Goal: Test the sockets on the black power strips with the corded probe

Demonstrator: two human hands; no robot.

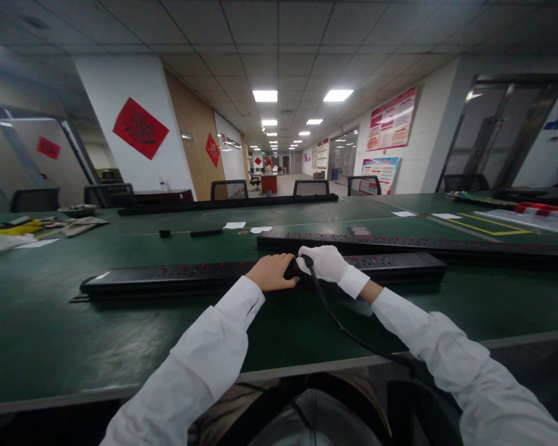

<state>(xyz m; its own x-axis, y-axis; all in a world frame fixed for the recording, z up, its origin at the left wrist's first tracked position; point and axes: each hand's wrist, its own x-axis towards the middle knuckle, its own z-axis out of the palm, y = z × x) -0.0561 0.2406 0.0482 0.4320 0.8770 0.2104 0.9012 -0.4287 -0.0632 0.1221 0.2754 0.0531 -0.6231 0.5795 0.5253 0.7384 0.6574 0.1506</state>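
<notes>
A long black power strip (pixel 204 275) with a row of sockets and small red parts lies across the table before me. My left hand (pixel 273 271), bare, is closed around the strip near its middle. My right hand (pixel 324 262), in a white glove, grips a black power plug (pixel 292 269) at the strip's socket face. How deep the plug sits is hidden by my fingers. From my right hand a black cable (pixel 331 314) curves down over the table's near edge.
A second long power strip (pixel 474 249) lies behind on the right, and another long black bar (pixel 232 203) near the far edge. Small black pieces (pixel 206 233) and white paper (pixel 235 225) lie on the green table (pixel 134 353). Chairs (pixel 229 189) stand beyond.
</notes>
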